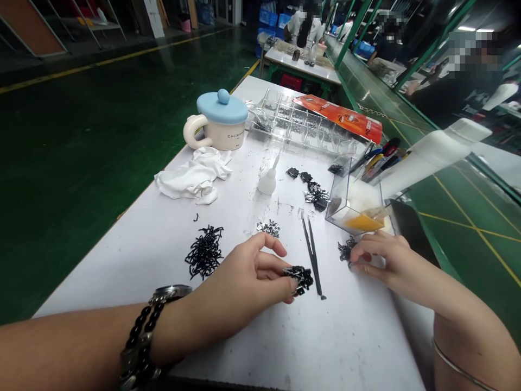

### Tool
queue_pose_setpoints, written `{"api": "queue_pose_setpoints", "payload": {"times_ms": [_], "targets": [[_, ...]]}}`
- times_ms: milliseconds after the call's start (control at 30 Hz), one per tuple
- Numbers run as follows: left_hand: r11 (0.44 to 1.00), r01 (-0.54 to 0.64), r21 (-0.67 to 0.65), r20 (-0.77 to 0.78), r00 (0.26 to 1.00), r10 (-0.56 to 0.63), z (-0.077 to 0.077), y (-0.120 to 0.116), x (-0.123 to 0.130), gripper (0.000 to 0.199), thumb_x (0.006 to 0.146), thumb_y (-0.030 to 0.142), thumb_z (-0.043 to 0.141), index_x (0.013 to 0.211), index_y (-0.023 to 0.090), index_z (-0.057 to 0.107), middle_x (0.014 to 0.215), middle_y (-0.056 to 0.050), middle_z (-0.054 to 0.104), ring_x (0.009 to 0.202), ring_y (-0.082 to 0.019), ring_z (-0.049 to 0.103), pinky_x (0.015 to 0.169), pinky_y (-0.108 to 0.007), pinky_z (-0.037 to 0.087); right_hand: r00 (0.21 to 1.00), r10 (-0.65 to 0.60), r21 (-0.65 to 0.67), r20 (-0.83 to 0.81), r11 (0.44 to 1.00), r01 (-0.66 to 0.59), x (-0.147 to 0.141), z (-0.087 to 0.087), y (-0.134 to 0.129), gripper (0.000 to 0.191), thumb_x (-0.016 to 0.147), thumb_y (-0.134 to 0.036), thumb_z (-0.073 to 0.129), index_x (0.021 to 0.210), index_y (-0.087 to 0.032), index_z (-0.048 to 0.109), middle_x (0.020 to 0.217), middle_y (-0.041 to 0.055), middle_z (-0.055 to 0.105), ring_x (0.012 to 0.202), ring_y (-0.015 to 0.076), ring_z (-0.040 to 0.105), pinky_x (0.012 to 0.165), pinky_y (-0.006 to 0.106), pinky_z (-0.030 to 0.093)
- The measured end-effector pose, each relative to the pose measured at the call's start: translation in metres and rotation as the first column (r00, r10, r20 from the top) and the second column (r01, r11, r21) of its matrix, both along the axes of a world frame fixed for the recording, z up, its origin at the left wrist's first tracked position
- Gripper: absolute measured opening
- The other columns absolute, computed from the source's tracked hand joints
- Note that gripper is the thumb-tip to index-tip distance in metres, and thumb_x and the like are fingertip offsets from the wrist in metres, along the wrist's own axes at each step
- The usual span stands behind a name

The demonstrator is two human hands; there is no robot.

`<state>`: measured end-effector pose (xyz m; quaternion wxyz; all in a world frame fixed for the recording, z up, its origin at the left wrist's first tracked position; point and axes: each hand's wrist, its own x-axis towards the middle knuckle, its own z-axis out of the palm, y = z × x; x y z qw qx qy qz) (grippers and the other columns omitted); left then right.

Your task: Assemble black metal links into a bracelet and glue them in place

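Observation:
My left hand (260,271) is closed round a clump of small black parts (300,278), thumb on its near side. Beside the clump, black tweezers (311,252) lie on the white table. To their right, my right hand (380,255) has thumb and fingertips pinched together at the edge of a small dark pile (345,248); what is between them is too small to name. A pile of curved black pieces (204,251) lies left of my left hand, and tiny silvery pieces (268,228) lie just beyond it.
A white squeeze bottle (267,180), white cloth (193,176), lidded mug (223,127) and divided clear tray (301,125) stand farther back. A clear box (354,203) with pens and a large white bottle (427,155) is at right. People sit beyond.

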<state>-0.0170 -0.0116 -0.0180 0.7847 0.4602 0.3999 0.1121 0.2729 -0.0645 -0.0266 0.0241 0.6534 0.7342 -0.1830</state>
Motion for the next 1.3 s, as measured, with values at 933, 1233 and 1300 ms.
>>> {"api": "queue_pose_setpoints", "payload": {"times_ms": [933, 1233, 1300], "targets": [[0.983, 0.016, -0.181, 0.206, 0.978, 0.022, -0.007, 0.006, 0.003, 0.031, 0.075, 0.021, 0.070, 0.103, 0.014, 0.057, 0.091, -0.007, 0.068, 0.079, -0.014, 0.065, 0.080, -0.029, 0.048, 0.674, -0.100, 0.035, -0.732, 0.982, 0.184, -0.051, 0.011, -0.020, 0.012, 0.092, -0.028, 0.047, 0.082, -0.021, 0.048, 0.064, -0.0022, 0.051, 0.054, 0.0086, 0.047, 0.048, 0.020, 0.042], [0.979, 0.056, -0.198, 0.246, 0.969, -0.005, -0.009, 0.007, 0.002, 0.028, 0.071, 0.014, 0.071, 0.095, 0.014, 0.056, 0.082, -0.004, 0.065, 0.074, -0.012, 0.061, 0.075, -0.029, 0.046, 0.517, 0.020, 0.199, -0.856, 0.935, 0.293, -0.072, 0.003, -0.012, 0.006, 0.086, -0.013, 0.055, 0.086, -0.019, 0.055, 0.069, 0.0016, 0.067, 0.062, 0.0140, 0.064, 0.056, 0.026, 0.054], [0.976, 0.061, -0.210, 0.268, 0.963, -0.003, -0.008, 0.007, 0.003, 0.027, 0.071, 0.012, 0.071, 0.092, 0.014, 0.056, 0.085, -0.005, 0.065, 0.077, -0.014, 0.062, 0.073, -0.028, 0.046, 0.502, 0.020, 0.188, -0.865, 0.939, 0.287, -0.075, 0.000, -0.011, 0.007, 0.086, -0.013, 0.056, 0.086, -0.019, 0.053, 0.069, 0.0021, 0.068, 0.062, 0.0147, 0.065, 0.057, 0.028, 0.056]]}}
